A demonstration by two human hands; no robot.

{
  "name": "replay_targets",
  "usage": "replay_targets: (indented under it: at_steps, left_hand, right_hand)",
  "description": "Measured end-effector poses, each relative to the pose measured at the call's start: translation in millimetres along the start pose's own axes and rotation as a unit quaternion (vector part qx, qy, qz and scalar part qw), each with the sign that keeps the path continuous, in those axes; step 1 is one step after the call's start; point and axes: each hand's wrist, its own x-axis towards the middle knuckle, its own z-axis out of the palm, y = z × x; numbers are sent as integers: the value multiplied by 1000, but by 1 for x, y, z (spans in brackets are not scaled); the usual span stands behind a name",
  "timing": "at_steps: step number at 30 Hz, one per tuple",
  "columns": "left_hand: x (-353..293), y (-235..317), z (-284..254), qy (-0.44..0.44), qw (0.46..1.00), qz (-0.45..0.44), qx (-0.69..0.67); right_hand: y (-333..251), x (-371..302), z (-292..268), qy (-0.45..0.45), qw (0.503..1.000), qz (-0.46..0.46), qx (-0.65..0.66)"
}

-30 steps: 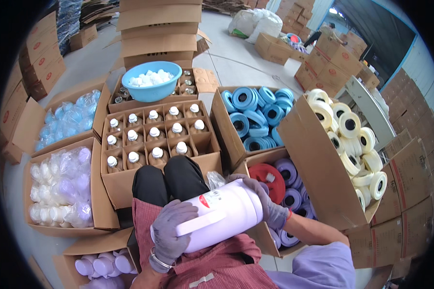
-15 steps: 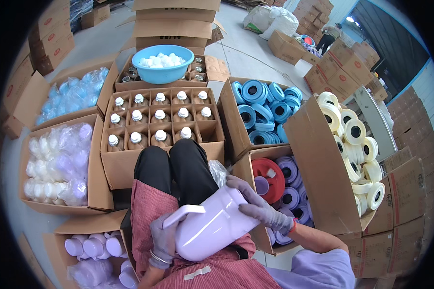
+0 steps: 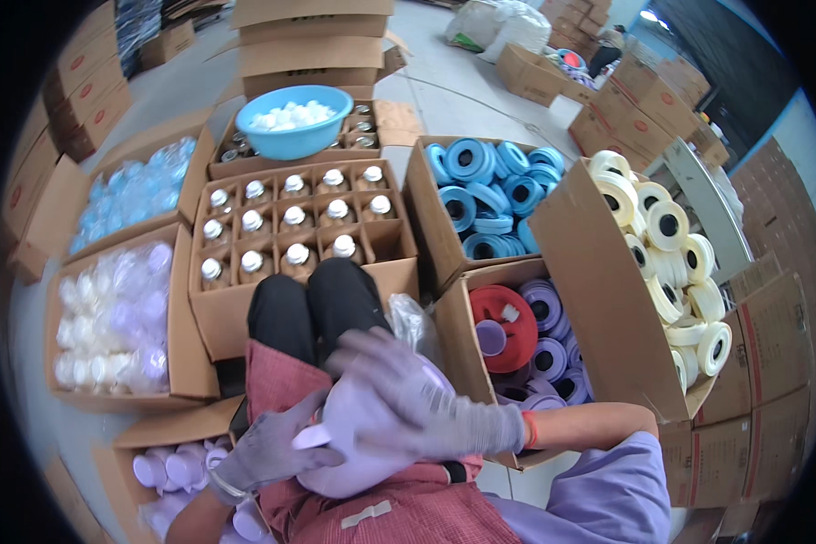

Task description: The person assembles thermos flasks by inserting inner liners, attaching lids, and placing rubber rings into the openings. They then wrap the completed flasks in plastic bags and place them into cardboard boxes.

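A glossy lilac plastic jug (image 3: 344,467) with a side handle lies tilted across my lap. My left hand (image 3: 276,444), in a grey glove, is closed on the jug at its handle side. Across the jug's upper part passes my gloved right hand (image 3: 417,399), with a red band at the wrist. Motion smears its fingers, so I cannot tell whether they grip. Much of the jug's upper end is hidden under that hand.
Ahead stands a divided carton (image 3: 304,281) of white-capped bottles; behind it, a blue basin (image 3: 295,140) holds small white pieces. On the right are cartons of blue rings (image 3: 467,159), lilac rings (image 3: 548,358) and cream rings (image 3: 666,227). Lilac containers (image 3: 186,467) fill a carton lower left.
My right hand has moved left from the jug's end to across its upper part. The jug has turned, and its handle has shifted lower. The view has shifted slightly.
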Motion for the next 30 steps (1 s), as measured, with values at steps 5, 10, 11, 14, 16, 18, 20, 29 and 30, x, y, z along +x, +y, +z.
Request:
replay_targets:
  at_steps: [5,10,11,14,16,18,20,29,30]
  left_hand:
    - [-12,-14,-4,-29,996,-14,-79]
    - [-20,-32,28,75,997,-11,-29]
    - [-15,-31,27,87,995,-17,-50]
    - [-2,-30,22,107,982,-57,-144]
    - [-1,-21,8,100,956,-121,-249]
    - [-10,-44,12,180,874,-74,-445]
    - [-5,-54,4,138,726,3,-673]
    - [59,-12,34,79,405,187,-891]
    - [65,-7,38,83,389,190,-897]
  right_hand:
    - [5,-24,-13,-23,980,-199,5]
    - [10,-19,-2,30,992,-121,17]
    - [18,-16,-3,34,992,-122,28]
    - [49,-10,-8,117,970,-77,201]
    - [84,-28,-16,250,918,80,296]
    - [133,-55,-32,362,890,268,73]
    - [263,-157,-6,436,807,366,-155]
    - [198,-115,-18,506,800,310,-95]
    - [146,-86,-33,506,805,309,-22]
